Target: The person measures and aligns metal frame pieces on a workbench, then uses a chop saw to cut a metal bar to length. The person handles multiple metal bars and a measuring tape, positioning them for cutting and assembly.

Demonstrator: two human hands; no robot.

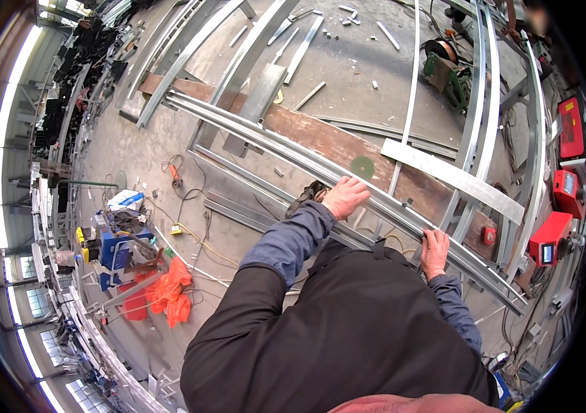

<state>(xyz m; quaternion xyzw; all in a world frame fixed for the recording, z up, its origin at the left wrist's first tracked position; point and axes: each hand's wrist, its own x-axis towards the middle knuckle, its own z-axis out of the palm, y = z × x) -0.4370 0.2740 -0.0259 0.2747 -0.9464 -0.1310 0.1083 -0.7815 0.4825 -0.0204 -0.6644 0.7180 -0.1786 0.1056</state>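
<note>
A long grooved metal rail (258, 140) runs slantwise in front of me, from the upper left down to the lower right. My left hand (346, 198) is closed over its middle, fingers curled across the top edge. Farther along toward the right end, my right hand (435, 252) grips the same rail from the near side, its thumb side partly hidden. Just beyond my left hand a round green disc (362, 167) lies on a worn brown board (307, 129). A flat pale metal bar (454, 180) rests across the board and frame, right of the disc.
Upright-looking metal beams (255, 51) stretch away at the far side. A red tape measure (489, 235) sits near the board's right end. Red boxed devices (549, 237) stand at the right. An orange angle grinder (175, 177), cables and an orange cloth (169, 292) lie on the left floor.
</note>
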